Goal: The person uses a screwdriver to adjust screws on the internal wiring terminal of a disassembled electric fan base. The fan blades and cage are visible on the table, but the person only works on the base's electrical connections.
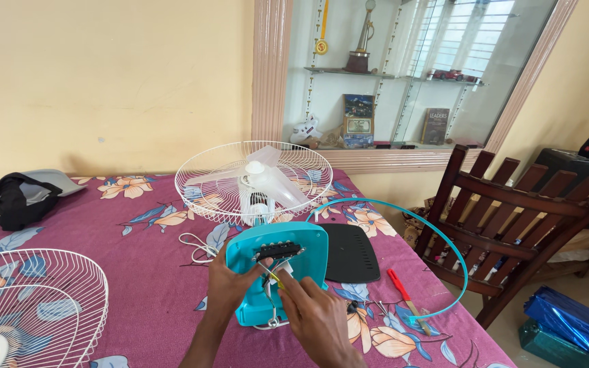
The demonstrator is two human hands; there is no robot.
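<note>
A turquoise fan base (277,262) stands tipped up on the floral purple tablecloth (151,286), its underside with a black switch block and wires facing me. My left hand (230,283) grips the base's left edge. My right hand (315,313) pinches the yellow and white wires below the switch block. Behind the base lies the fan's rear wire guard (253,180) with the white blades and motor in it.
A second white wire guard (32,307) lies at the near left. A black cover plate (350,252), a thin turquoise ring (438,238) and a red-handled screwdriver (403,289) lie to the right. A black bag (18,197) sits far left. A wooden chair (512,225) stands beside the table.
</note>
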